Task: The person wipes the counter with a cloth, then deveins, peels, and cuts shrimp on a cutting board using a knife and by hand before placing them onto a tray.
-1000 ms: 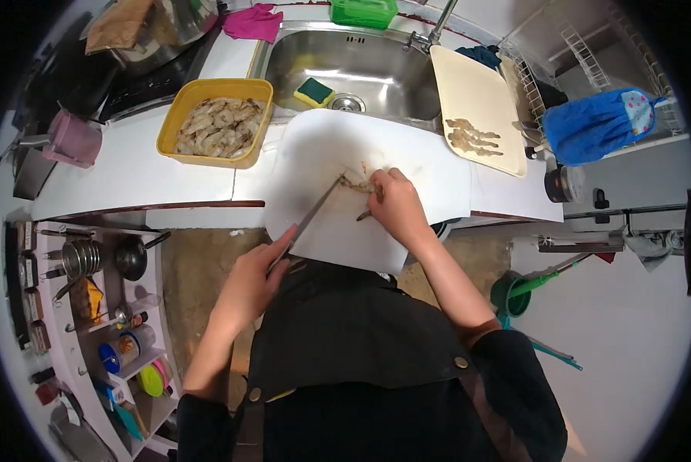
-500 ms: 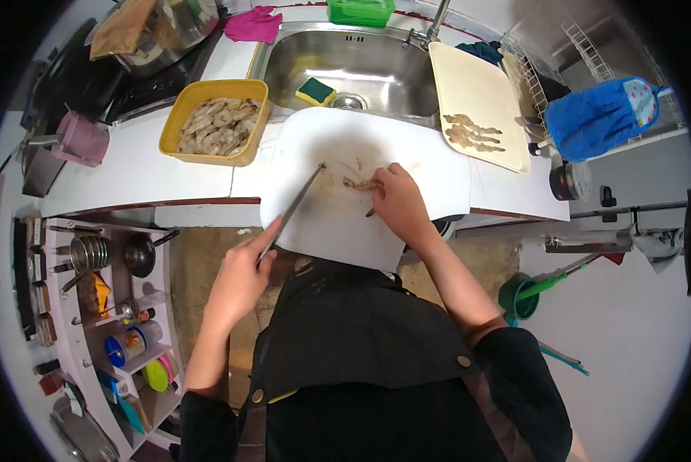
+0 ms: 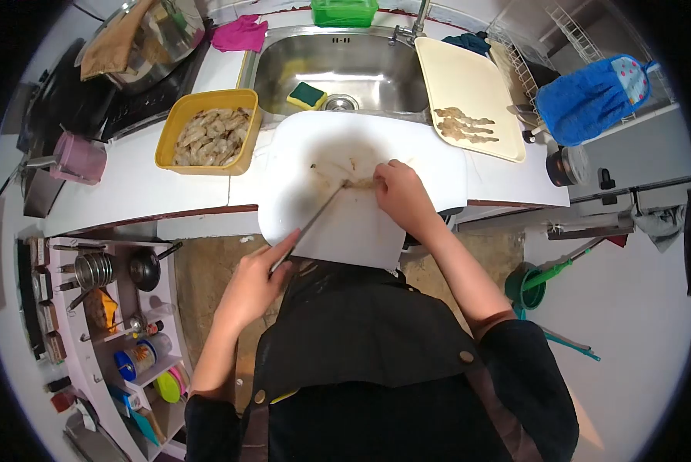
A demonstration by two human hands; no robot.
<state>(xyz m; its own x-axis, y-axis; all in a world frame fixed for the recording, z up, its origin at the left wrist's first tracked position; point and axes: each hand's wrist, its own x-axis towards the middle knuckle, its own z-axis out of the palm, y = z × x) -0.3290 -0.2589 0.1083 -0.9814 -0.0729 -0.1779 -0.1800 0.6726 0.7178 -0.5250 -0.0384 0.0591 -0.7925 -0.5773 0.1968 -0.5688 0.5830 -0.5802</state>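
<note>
My left hand [image 3: 262, 273] is closed round the handle of a knife [image 3: 312, 222], whose blade slants up and to the right over the white cutting board [image 3: 337, 239]. The blade tip meets the left end of a shrimp [image 3: 363, 184] lying on the board. My right hand [image 3: 401, 192] pinches the other end of that shrimp, and the fingers hide part of it. Small dark scraps and brownish wet smears mark the board around the blade tip.
A yellow tub [image 3: 207, 135] full of shrimp stands left of the board. On the right, a cream tray [image 3: 468, 92] carries several shrimp in a row. Behind lies a steel sink [image 3: 361, 69] with a sponge [image 3: 307, 96]. A blue towel [image 3: 592, 100] hangs at right.
The knife tip has moved right and slightly down, from the dark scrap on the board to the end of the shrimp. My right hand still pinches the shrimp. The whole view has shifted slightly.
</note>
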